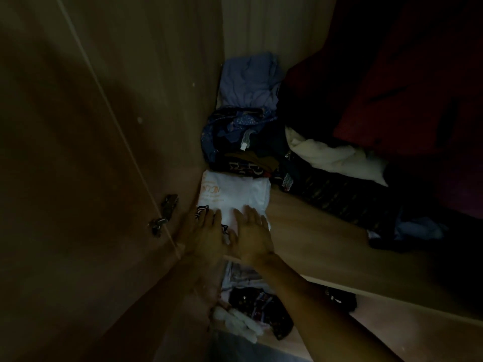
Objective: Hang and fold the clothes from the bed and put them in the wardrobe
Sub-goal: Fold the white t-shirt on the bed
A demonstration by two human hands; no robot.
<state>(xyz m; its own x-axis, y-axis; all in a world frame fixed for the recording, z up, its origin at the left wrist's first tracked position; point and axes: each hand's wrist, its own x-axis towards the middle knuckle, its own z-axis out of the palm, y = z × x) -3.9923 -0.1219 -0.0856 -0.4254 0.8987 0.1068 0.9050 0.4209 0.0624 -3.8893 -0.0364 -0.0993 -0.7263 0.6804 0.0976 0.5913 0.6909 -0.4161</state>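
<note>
A folded white T-shirt (235, 194) with an orange print lies at the left end of a wardrobe shelf (313, 231), against the side wall. My left hand (209, 231) and my right hand (252, 232) rest flat on its near edge, fingers spread, holding nothing. Behind the shirt sits a pile of dark patterned clothes (235, 142), and behind that a crumpled light blue garment (248, 82).
The wardrobe door (91, 152) with its metal hinge (164, 212) stands open on the left. A white cloth (332, 155) and dark and red hanging garments (405, 87) fill the right. On the lower shelf lie more folded clothes (261, 307).
</note>
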